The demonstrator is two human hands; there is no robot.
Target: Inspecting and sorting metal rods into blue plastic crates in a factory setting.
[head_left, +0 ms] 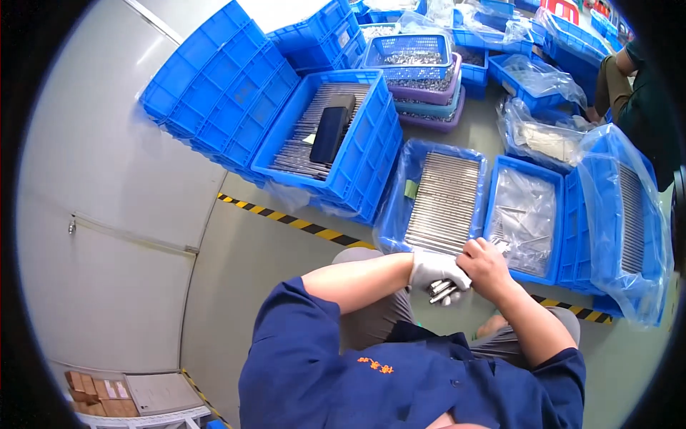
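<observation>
My left hand [434, 269], in a white glove, is closed around several short metal rods [441, 290] whose shiny ends stick out below it. My bare right hand [486, 267] meets it, fingers bent and pressed together at the glove's edge; whatever they grip is hidden. Just beyond both hands stands a plastic-lined blue bin [391, 207] with silvery metal rods [444, 196] laid side by side in a neat row. To its right, another blue bin [490, 204] has a clear plastic liner and a few loose thin rods [529, 214] lying askew.
Stacked blue crates [214, 93] rise at the left. Beside them, a crate [389, 132] of rods carries a dark phone [330, 134]. Baskets [409, 51] of small metal parts stand behind. At right are a plastic-draped bin [597, 207] and another person [643, 100].
</observation>
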